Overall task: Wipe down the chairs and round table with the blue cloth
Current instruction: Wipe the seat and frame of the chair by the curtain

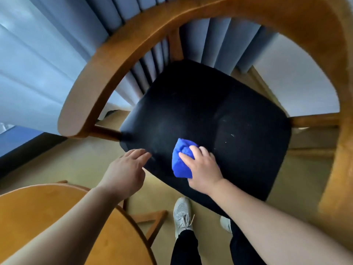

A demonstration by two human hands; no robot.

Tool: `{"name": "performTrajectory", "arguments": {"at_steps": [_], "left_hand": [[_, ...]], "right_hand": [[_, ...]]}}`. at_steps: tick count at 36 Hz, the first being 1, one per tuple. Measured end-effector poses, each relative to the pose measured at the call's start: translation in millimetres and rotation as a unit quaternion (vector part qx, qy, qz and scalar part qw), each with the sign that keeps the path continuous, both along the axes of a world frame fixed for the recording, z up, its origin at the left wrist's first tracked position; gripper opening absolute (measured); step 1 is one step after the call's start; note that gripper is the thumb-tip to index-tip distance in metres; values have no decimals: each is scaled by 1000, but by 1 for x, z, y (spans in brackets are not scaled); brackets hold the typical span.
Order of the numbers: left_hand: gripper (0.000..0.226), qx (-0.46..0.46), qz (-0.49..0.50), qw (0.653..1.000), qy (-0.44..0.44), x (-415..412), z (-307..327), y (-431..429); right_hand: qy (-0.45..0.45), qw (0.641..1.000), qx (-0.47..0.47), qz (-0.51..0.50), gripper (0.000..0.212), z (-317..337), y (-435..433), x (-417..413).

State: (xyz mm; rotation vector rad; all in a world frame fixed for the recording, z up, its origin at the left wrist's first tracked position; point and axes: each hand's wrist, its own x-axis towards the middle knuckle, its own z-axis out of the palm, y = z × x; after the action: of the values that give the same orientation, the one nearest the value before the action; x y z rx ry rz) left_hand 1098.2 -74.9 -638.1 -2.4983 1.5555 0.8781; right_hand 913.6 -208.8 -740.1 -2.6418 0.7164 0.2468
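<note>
My right hand (pixel 205 170) presses the blue cloth (pixel 180 161) onto the dark seat (pixel 210 104) of a wooden armchair, near the seat's front edge and a little to my left of its middle. My fingers (pixel 194 152) are curled over the top of the cloth and clamped on it, thumb tucked underneath out of sight.

My left hand (pixel 126 174) holds nothing. Its fingers are nearly straight and loosely together, the tips at the seat's front left corner. They appear to touch the edge, though the dark fabric makes that hard to confirm.

The cloth is bunched into a wad, not spread flat. Its long axis runs from the front edge of the seat toward the curved backrest (pixel 133 46), with the narrower end pointing away from me toward the back.

I judge the job to be in its early or middle stretch. Pale specks and faint smears show on the seat to the right of the cloth, so this seat is not finished. The armrests and backrest bear no mark either way. The round tabletop (pixel 47 217), at my lower left, looks dry and untouched, and any other chairs lie outside the picture.
</note>
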Motion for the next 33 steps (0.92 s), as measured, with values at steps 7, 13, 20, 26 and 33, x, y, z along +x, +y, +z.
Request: {"name": "performTrajectory", "arguments": {"at_steps": [7,13,20,26,33], "left_hand": [[49,-18,-13,1000,-9,-2,3,-5],[47,-29,-35,999,-7,-7,-5,-10],[45,-74,-49,996,-19,-6,-26,-26],[45,-103,-71,992,-32,-7,-38,-45],[53,-105,-78,991,-34,-8,-49,-65]], "right_hand": [[8,999,35,30,77,8,-2,-9],[-2,995,90,-34,72,17,-25,-11],[-36,986,42,-154,66,29,-126,-6],[-43,976,-13,-215,67,28,-232,9],[35,978,-18,-203,63,8,-266,29]]}}
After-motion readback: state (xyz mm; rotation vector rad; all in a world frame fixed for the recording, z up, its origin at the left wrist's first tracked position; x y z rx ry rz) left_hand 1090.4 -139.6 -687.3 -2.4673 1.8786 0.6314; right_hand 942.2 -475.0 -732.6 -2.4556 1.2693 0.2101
